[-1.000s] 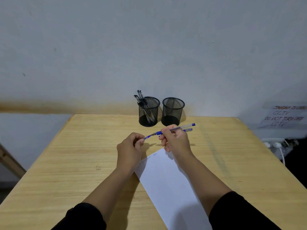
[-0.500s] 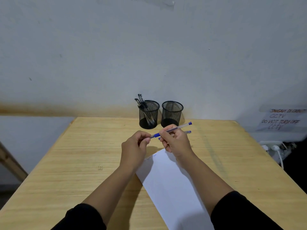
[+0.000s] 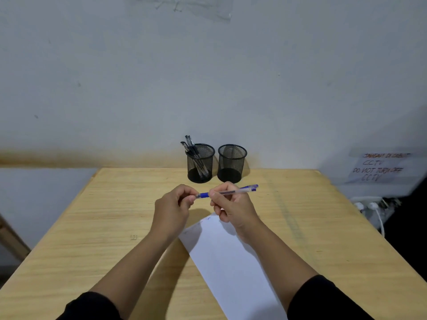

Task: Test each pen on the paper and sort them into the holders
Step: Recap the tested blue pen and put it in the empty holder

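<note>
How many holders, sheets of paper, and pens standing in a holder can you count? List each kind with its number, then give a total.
Mesh holders: 2
Sheets of paper: 1
Black pens standing in the left holder: 3, counted by the tops that show
Total: 6

A pale wall [image 3: 208, 77] rises behind the wooden table [image 3: 92, 227]. Right of the table, a handwritten paper notice [image 3: 379, 167] about CCTV hangs on that wall; below the notice sits a white power strip [image 3: 369, 204] with a plugged cord
</note>
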